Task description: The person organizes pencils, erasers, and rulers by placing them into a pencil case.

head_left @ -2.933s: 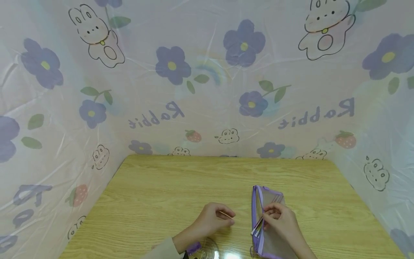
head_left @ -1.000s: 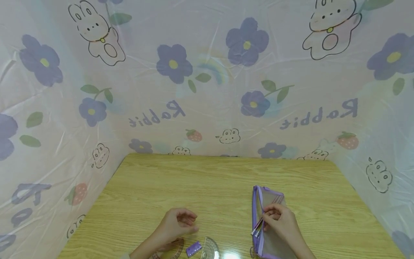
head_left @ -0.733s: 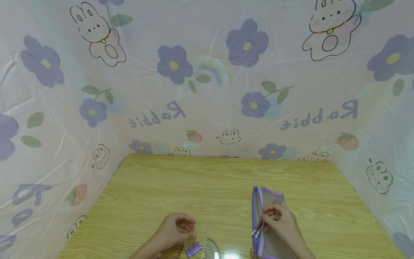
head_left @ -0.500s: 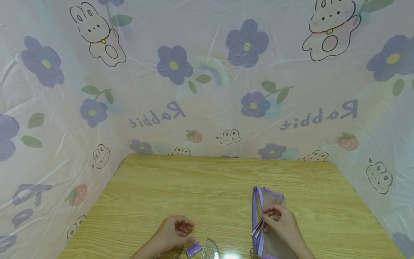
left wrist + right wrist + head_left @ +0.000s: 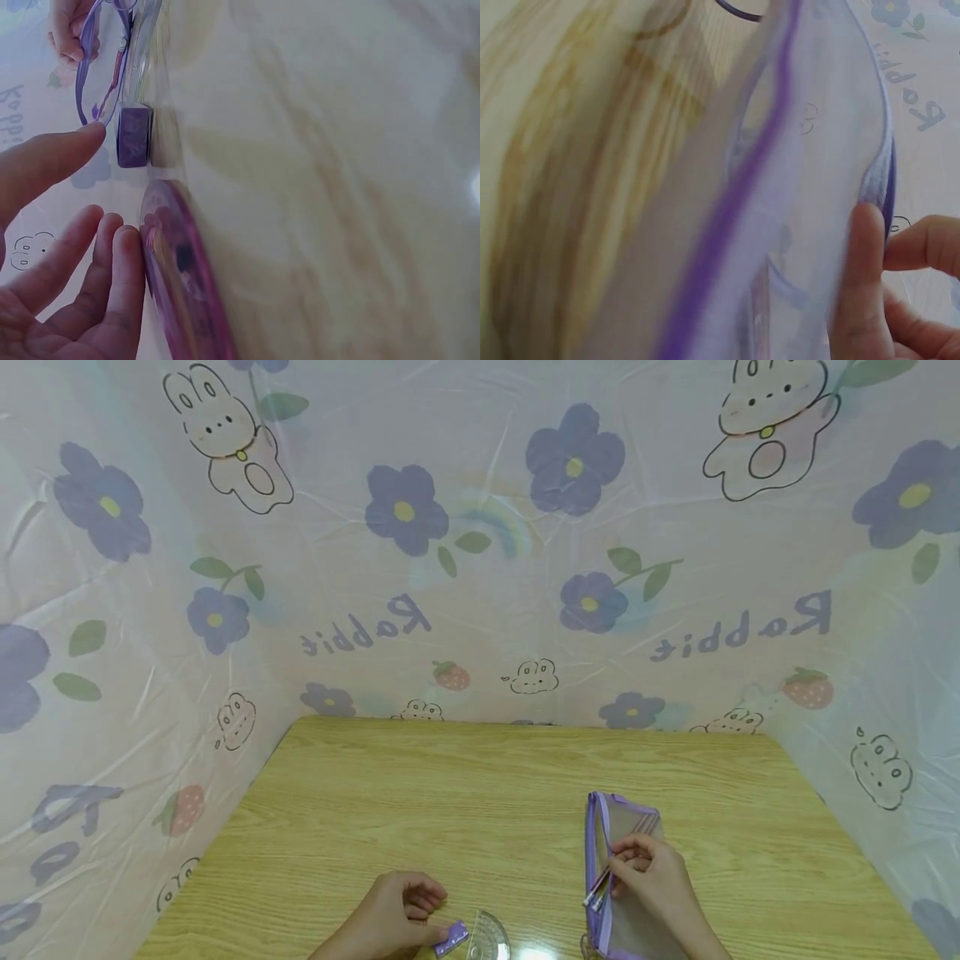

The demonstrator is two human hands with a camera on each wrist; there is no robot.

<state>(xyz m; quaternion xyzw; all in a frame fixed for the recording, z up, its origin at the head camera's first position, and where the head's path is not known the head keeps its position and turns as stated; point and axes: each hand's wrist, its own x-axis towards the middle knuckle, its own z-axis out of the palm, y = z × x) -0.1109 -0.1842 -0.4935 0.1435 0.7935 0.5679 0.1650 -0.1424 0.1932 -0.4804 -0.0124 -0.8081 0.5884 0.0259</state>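
Observation:
My left hand (image 5: 390, 914) is low over the table, its thumb overlapping a small purple eraser (image 5: 454, 937) in the head view. In the left wrist view the thumb and fingers are spread, with the eraser (image 5: 135, 135) just past the thumb tip. Close by the fingertips stands out a pink see-through curved piece (image 5: 180, 262). My right hand (image 5: 656, 881) pinches the open edge of a see-through pencil case (image 5: 637, 935) with purple trim. Several pencils (image 5: 597, 896) lie in it, their ends showing at the opening. The right wrist view shows thumb and finger on the trim (image 5: 877, 180).
A clear half-round protractor (image 5: 489, 937) lies right of the eraser. The wood-grain table (image 5: 450, 785) is walled by a printed rabbit-and-flower sheet (image 5: 480, 568) at the back and both sides.
My left hand has moved left and down from beside the pencil case to the eraser, covering the curved piece in the head view. The right hand keeps its hold on the case.

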